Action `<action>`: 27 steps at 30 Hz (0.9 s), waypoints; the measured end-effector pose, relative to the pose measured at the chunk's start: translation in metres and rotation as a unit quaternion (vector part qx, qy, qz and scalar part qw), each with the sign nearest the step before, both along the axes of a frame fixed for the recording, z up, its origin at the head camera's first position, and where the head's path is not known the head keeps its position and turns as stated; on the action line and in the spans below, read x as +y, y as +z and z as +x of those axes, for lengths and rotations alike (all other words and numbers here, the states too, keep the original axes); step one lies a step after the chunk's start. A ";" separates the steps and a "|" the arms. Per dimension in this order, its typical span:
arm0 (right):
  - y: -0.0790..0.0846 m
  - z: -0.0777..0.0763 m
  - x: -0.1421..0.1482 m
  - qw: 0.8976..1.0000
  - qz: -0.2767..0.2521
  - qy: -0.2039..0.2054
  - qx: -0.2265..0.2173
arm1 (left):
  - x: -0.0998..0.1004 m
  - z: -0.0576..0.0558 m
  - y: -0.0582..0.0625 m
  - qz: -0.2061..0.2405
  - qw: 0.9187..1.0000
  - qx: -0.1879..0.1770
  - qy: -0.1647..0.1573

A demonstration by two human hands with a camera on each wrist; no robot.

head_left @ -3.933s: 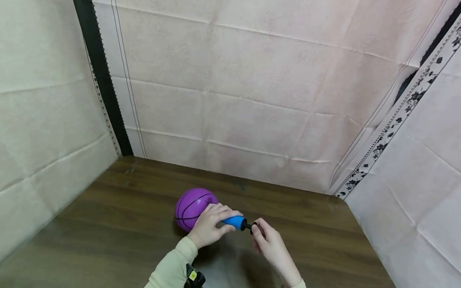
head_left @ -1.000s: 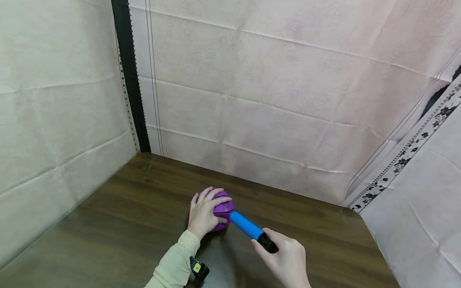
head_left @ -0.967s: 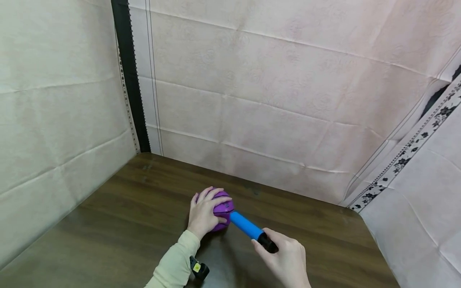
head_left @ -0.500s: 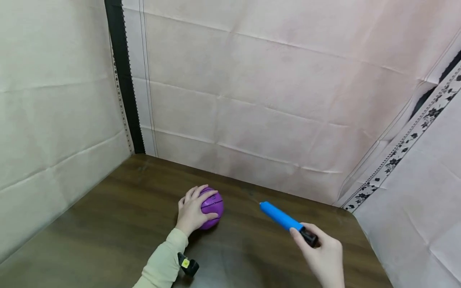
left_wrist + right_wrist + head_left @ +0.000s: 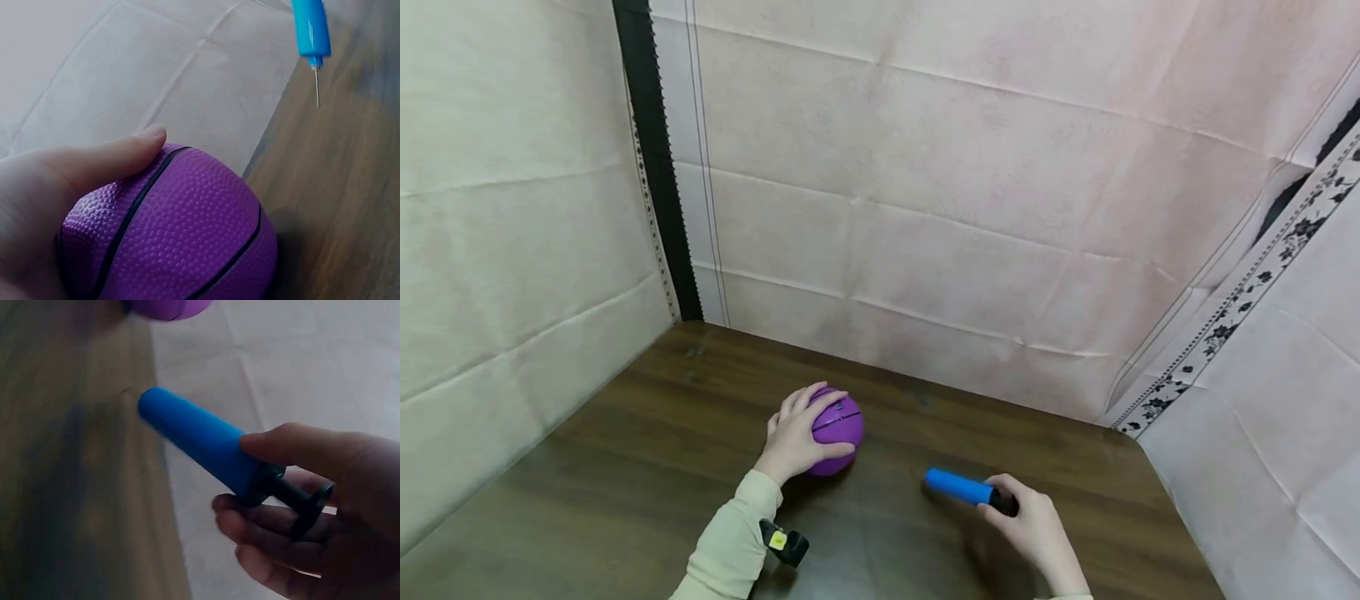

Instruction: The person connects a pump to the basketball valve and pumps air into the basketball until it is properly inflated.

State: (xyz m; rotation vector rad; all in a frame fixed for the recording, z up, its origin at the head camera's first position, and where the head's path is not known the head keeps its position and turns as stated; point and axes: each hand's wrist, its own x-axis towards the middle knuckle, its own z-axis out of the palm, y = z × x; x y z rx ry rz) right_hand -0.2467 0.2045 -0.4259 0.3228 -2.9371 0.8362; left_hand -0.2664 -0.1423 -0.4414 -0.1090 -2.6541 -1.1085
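Observation:
My left hand (image 5: 793,440) holds a small purple basketball (image 5: 841,429) with black seams on the table, fingers spread over its top and thumb along the near side. To the right, my right hand (image 5: 1036,527) grips a blue hand pump (image 5: 957,486) by its black end. In the right wrist view the thumb presses the blue barrel (image 5: 197,437) while the fingers curl under it, and the black plunger handle (image 5: 306,509) sticks out a little. A thin metal needle (image 5: 317,87) extends from the pump's tip, apart from the ball.
The brown wood-grain table (image 5: 625,475) is bordered by pale cloth at the back (image 5: 880,250), left and right. A black wrist camera (image 5: 785,542) is strapped over the left sleeve (image 5: 730,533).
Both hands were on the pump at first; then the left moved onto the ball. The right hand has drawn the pump away to the right, then lowered it. The ball has shifted slightly left.

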 end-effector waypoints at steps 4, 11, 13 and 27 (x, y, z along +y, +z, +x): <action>-0.020 -0.004 0.007 0.999 0.013 0.025 -0.038 | -0.002 0.000 -0.003 0.006 1.000 -0.003 -0.005; -0.041 -0.008 0.010 0.997 0.024 0.049 -0.059 | -0.009 0.001 -0.004 0.014 1.000 -0.010 -0.007; -0.043 -0.009 0.008 0.998 0.028 0.042 -0.042 | -0.011 0.001 -0.005 0.018 1.000 -0.001 -0.006; -0.030 -0.005 -0.004 0.998 0.040 0.033 -0.027 | 0.009 0.019 0.016 0.028 0.995 0.098 0.023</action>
